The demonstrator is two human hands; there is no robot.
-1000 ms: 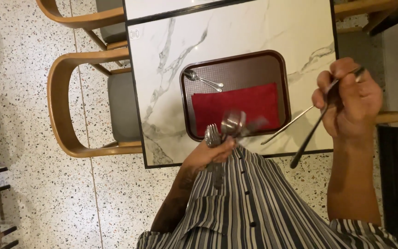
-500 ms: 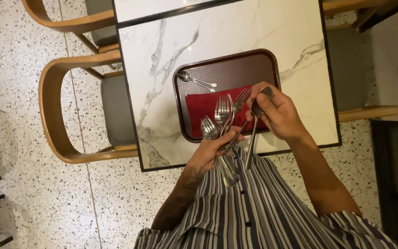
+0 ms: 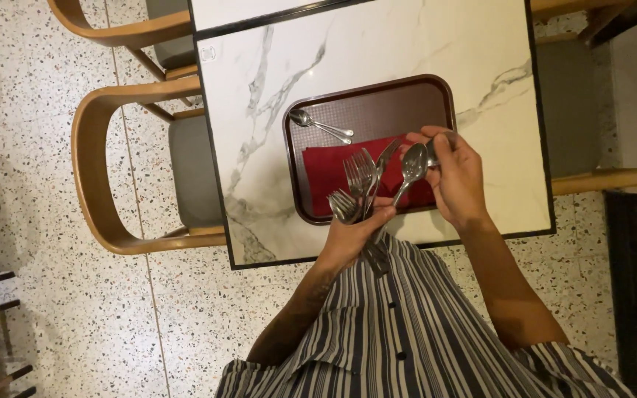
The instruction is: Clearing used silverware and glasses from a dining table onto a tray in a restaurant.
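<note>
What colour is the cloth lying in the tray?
Red: the cloth lies flat in the dark brown tray, seen in the head view.

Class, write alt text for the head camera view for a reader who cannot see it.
A person's left hand grips a bunch of forks while the right hand holds a spoon beside them. Below lies a brown tray holding a red napkin and another spoon, on a white marble table.

My left grip [image 3: 354,230] is a closed fist just over the near edge of the tray [image 3: 377,96], forearm angling back toward me. My right grip [image 3: 455,173] pinches shut beside it, wrist bent, fingers curled inward.
</note>
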